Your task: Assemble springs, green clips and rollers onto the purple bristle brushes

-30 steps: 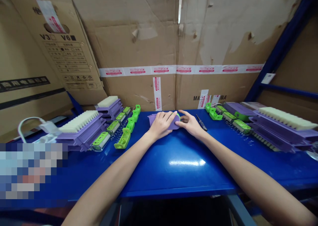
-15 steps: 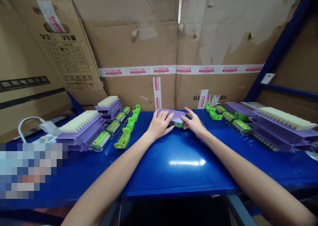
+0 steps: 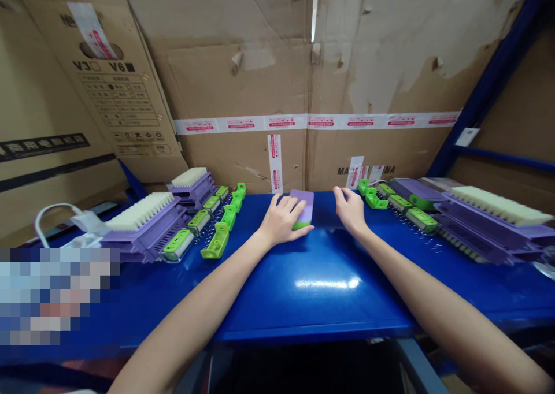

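Note:
On the blue table, a purple case with a green end (image 3: 306,207) lies with its long side pointing away from me. My left hand (image 3: 281,218) grips it from the left, fingers over its top and thumb by the green end. To the right of the case, and apart from it, my right hand (image 3: 350,210) is closed with the fingertips pinched together. Anything inside that pinch is too small or hidden to make out. Light-green brackets (image 3: 375,200) stand in a row just right of my right hand.
More green brackets (image 3: 215,242) and green-topped clear parts (image 3: 199,222) line the left side. Purple housings with cream bristle blocks stand stacked at left (image 3: 143,232) and right (image 3: 485,226). A white charger with a cable (image 3: 89,219) lies far left. A cardboard wall (image 3: 243,82) closes the back.
My right hand has let go of the case and moved right, its fingers curling in. The case has turned lengthwise and shifted slightly left under my left hand.

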Demonstrator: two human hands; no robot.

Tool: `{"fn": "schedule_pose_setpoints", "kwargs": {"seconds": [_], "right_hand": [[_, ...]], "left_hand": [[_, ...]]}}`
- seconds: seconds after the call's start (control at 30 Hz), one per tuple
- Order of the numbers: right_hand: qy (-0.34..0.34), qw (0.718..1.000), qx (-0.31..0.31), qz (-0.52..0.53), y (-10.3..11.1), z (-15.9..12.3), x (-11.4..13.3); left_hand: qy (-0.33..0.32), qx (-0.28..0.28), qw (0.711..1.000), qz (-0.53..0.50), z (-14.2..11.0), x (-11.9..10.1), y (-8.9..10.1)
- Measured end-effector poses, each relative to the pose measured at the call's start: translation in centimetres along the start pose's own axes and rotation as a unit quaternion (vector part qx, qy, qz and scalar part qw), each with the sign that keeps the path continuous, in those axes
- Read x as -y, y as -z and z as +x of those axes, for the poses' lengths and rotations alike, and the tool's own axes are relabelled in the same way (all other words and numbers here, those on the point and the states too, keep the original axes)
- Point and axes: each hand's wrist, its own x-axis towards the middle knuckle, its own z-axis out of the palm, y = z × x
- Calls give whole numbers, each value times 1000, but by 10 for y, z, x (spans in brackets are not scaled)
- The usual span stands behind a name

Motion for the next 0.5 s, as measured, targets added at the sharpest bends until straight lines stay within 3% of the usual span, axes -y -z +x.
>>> {"fn": "schedule_pose_setpoints", "kwargs": {"seconds": [0.07, 0.2, 0.3, 0.5], "right_hand": [[33, 999, -22, -22, 3, 1, 1], [78, 996, -3, -41, 0, 0, -1], [113, 992, 32, -44, -5, -2, -5], [110, 983, 96, -107, -5, -6, -4]], "left_hand": [[-7, 3, 1000, -10, 0, -1, 3], [-11, 17, 1000, -4, 2, -1, 4], [22, 15, 1000, 9, 2, 3, 0], [104, 26, 993, 39, -3, 18, -11]]}}
